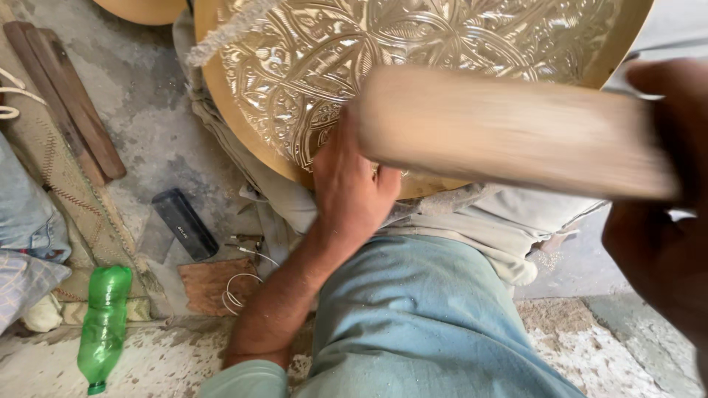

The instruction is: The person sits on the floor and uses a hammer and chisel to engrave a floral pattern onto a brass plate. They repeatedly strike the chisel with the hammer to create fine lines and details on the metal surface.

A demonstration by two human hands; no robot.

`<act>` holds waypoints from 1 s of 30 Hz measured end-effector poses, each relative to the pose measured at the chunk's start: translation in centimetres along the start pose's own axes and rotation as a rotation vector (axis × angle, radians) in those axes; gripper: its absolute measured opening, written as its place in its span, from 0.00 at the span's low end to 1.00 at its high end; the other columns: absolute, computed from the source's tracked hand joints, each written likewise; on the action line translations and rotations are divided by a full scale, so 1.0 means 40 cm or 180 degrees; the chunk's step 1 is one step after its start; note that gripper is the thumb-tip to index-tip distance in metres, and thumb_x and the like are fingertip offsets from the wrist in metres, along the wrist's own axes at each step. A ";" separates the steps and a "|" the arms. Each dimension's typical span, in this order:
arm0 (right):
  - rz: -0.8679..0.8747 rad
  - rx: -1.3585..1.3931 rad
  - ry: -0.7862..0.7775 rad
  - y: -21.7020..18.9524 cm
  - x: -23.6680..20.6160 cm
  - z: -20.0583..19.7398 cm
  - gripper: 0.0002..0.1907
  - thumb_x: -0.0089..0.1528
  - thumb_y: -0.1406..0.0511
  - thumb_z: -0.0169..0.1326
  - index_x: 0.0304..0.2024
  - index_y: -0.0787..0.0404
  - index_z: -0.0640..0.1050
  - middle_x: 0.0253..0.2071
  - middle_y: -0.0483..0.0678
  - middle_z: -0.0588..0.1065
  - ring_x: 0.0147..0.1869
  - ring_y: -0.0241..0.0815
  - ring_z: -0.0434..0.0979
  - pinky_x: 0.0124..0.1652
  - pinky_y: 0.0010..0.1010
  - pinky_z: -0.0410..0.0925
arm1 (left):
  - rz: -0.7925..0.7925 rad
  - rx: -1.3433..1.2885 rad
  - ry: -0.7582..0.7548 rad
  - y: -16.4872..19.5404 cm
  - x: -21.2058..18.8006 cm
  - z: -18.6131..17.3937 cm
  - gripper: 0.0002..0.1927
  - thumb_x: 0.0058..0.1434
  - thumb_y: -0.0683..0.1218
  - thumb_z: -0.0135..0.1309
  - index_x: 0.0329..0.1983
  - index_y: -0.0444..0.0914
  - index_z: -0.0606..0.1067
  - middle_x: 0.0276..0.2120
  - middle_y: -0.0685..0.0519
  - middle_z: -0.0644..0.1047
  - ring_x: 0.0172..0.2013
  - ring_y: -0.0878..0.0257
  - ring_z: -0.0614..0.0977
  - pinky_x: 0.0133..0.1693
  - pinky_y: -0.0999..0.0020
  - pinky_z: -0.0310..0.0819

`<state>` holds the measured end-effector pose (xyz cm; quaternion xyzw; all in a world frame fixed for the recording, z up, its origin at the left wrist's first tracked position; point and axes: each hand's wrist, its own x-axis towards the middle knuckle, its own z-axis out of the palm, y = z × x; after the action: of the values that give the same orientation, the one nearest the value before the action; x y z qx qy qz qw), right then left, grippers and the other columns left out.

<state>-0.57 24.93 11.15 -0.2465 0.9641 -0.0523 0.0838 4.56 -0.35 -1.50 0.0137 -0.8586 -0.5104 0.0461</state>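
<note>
1. The left hand (352, 190) lies at the lower rim of a big round brass tray (413, 74), its fingers pointing up onto the engraved metal. Whether its grip pinches a small tool there cannot be told; the fingertips are hidden behind the wooden handle.
2. The right hand (664, 221) is close to the camera at the right edge. Its grip is wrapped around one end of a thick wooden handle (509, 133).
3. That handle stretches leftward across the tray and over the left hand's fingers. It is blurred.
4. The tray is tilted, resting on pale cloth (472, 221) over the person's lap, above the light blue trousers (420, 317). Its surface carries a dense leaf and star pattern.
5. On the concrete floor (155, 125) to the left lie a black rectangular box (184, 223), a thin white cable (234, 289) and a flat brown scrap (209, 286).
6. A green plastic bottle (105, 323) lies near the lower left corner.
7. Two dark wooden strips (66, 99) lie side by side at the upper left, beside a woven mat (74, 199).
</note>
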 end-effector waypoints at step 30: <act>0.2219 0.2419 0.0737 -0.015 -0.289 0.294 0.19 0.65 0.68 0.65 0.54 0.69 0.71 0.43 0.59 0.79 0.45 0.47 0.82 0.47 0.33 0.75 | 0.1772 0.0947 -0.2504 0.043 0.197 0.042 0.14 0.67 0.38 0.52 0.53 0.45 0.75 0.26 0.52 0.76 0.27 0.59 0.84 0.28 0.63 0.81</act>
<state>11.90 29.31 1.29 0.1440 0.9048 -0.3940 0.0727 -3.39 1.39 -0.28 -0.4027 -0.8455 -0.3174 -0.1490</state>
